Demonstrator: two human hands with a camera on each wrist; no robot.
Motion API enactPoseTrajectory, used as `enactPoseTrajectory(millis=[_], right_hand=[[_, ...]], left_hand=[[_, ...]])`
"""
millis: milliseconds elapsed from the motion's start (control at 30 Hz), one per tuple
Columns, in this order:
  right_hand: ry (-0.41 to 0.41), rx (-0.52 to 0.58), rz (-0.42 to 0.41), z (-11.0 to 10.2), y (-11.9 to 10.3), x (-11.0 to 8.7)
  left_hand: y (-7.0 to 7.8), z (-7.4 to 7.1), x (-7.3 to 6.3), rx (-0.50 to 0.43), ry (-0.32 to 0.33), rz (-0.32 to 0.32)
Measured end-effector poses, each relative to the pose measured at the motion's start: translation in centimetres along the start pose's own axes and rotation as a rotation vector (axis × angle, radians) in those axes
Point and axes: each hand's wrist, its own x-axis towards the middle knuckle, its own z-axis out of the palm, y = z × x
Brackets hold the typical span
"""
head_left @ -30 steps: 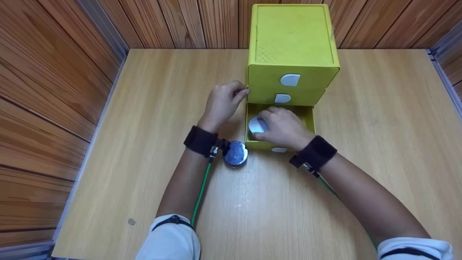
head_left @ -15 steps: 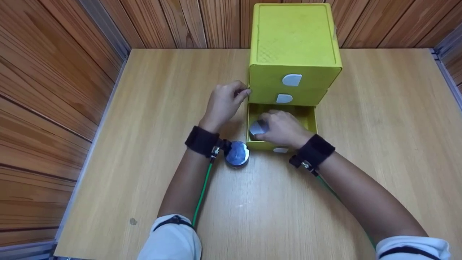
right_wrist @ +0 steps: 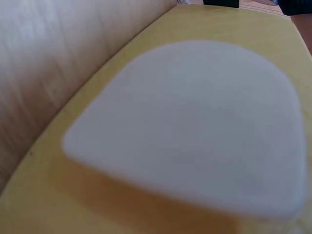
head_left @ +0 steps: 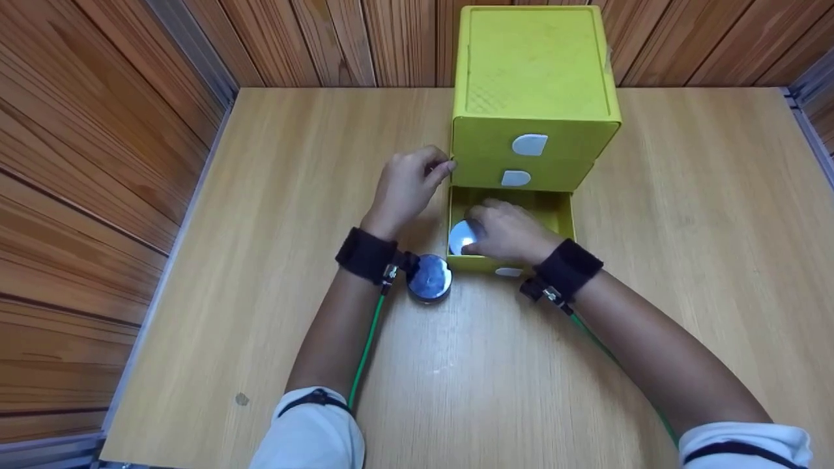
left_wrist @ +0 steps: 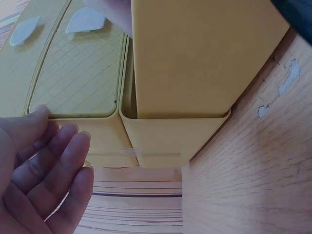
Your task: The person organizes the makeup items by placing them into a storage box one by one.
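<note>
A yellow drawer cabinet [head_left: 535,65] stands at the back, its bottom drawer [head_left: 472,263] pulled out. Inside that drawer my right hand [head_left: 511,231] grips a round container with a shiny silver top [head_left: 461,236], near the left front corner. My fingers hide part of it. My left hand [head_left: 404,185] touches the cabinet's left side; in the left wrist view its thumb meets the front edge and the other fingers are loosely bent. A second shiny round container [head_left: 430,279] rests on the table beside my left wristband. The right wrist view is filled by the drawer's white tab handle [right_wrist: 195,126].
Two more white tabs mark the upper drawers, which are closed: the top tab [head_left: 530,144] and the middle tab [head_left: 516,178]. Wood-panelled walls [head_left: 326,42] border the wooden table [head_left: 293,163] behind and at the sides. A green cable [head_left: 366,352] runs along each forearm.
My right hand has lowered the round container slightly into the drawer, toward its front left corner, and the silver top's tilt has changed. My left hand keeps its place at the cabinet's side.
</note>
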Motion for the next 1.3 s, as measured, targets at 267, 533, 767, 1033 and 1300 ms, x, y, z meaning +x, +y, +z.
enactPoseTrajectory(millis=[267, 533, 767, 1033, 1300], right_hand=[[0.01, 0.015, -0.028, 0.1, 0.1, -0.1], [0.031, 0.042, -0.081, 0.0, 0.3, -0.3], [0.073, 0.07, -0.142, -0.1, 0.7, -0.6], [0.147, 0.103, -0.152, -1.8, 1.7, -2.5], [0.353, 0.147, -0.251, -3.3, 4.5, -6.6]], left_hand=[[0.0, 0.1, 0.0, -0.012, -0.005, -0.012], [-0.2, 0.1, 0.0, 0.008, -0.011, -0.004], [-0.2, 0.2, 0.1, 0.029, -0.01, 0.008], [-0.2, 0.3, 0.0, 0.028, 0.004, 0.021], [-0.2, 0.2, 0.0, 0.01, 0.012, 0.014]])
